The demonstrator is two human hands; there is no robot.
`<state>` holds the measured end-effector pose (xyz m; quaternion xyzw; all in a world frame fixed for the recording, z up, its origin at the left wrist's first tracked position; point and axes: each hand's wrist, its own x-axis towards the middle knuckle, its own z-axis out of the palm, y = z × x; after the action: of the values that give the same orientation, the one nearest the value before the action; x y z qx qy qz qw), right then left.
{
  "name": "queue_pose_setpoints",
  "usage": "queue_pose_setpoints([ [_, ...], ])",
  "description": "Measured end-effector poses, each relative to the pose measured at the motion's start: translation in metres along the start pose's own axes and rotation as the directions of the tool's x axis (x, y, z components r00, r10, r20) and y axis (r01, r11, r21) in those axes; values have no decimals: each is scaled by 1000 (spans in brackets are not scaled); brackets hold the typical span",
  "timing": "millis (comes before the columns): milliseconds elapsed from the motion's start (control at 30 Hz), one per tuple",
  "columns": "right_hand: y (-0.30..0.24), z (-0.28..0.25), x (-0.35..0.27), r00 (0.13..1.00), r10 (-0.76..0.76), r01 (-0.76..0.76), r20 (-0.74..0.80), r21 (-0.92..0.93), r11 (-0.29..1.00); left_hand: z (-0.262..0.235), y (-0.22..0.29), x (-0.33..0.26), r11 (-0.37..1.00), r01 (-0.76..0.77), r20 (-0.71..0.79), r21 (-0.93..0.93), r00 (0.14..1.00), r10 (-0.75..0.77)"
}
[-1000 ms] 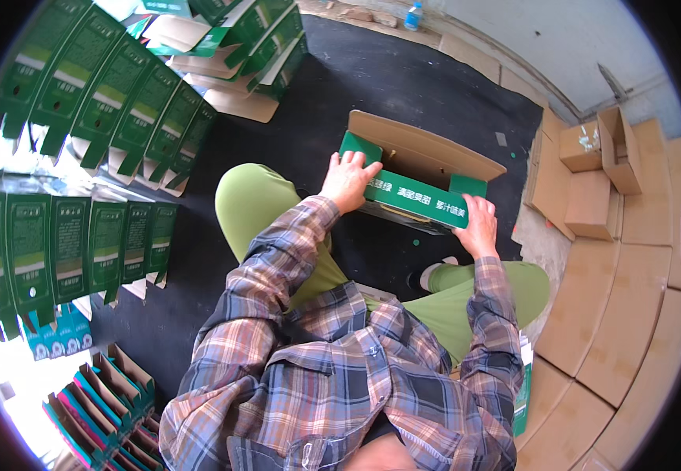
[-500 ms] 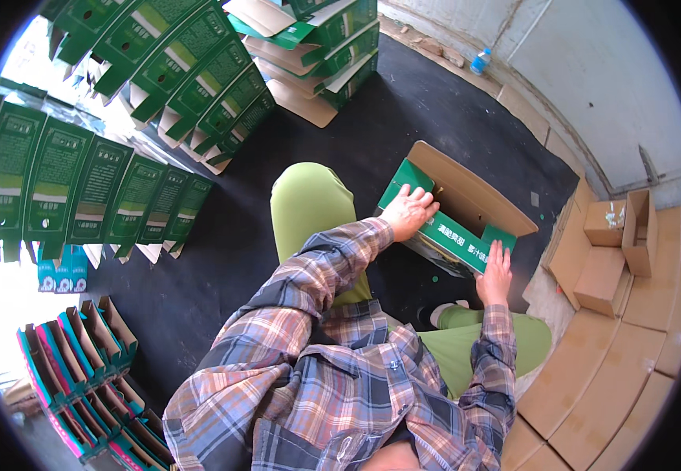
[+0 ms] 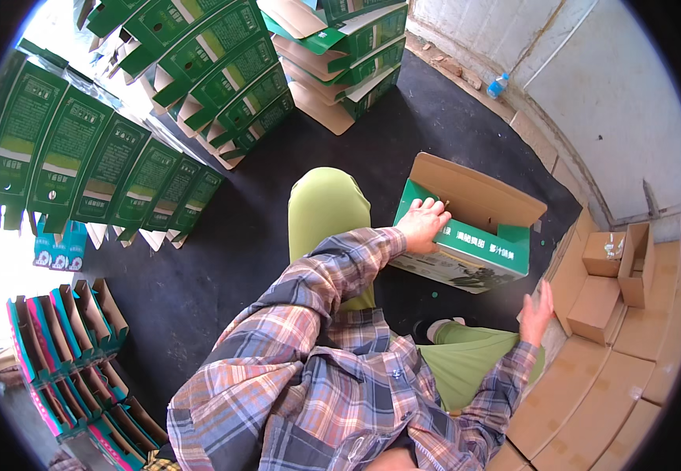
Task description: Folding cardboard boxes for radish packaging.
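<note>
In front of my knees a green carton (image 3: 491, 250) sits on the black floor sheet, its top open and a long brown flap standing up along the far side. My left hand (image 3: 424, 225) grips the near top edge towards its left end, fingers hooked over the rim. The palm hides part of the printed front panel. Off the carton's right end, my right hand (image 3: 536, 315) is in the air, holding nothing, with fingers stretched and apart. What lies inside the carton cannot be made out.
Stacked open green cartons (image 3: 113, 173) rise at the left, with another stack (image 3: 356, 86) at the far side. Small open boxes (image 3: 73, 377) stand lower left. Closed brown cartons (image 3: 584, 392) line the right, bearing smaller boxes (image 3: 596, 306). A blue bottle (image 3: 497, 85) stands by the wall.
My right hand has come off the carton's right end and moved right and down. The carton has tipped so more of its front shows. My left hand stays on its edge.
</note>
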<state>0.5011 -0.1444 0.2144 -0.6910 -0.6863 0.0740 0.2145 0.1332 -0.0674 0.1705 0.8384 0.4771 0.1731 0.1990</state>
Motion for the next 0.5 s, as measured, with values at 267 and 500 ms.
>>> queue_pose_setpoints([
  [267, 52, -56, -25, 925, 181, -192, -334, 1, 981, -44, 6, 6, 941, 43, -316, -336, 936, -156],
  [500, 78, -68, -42, 861, 358, -284, -361, 242, 928, -142, -5, -16, 878, -62, -693, -475, 642, -329],
])
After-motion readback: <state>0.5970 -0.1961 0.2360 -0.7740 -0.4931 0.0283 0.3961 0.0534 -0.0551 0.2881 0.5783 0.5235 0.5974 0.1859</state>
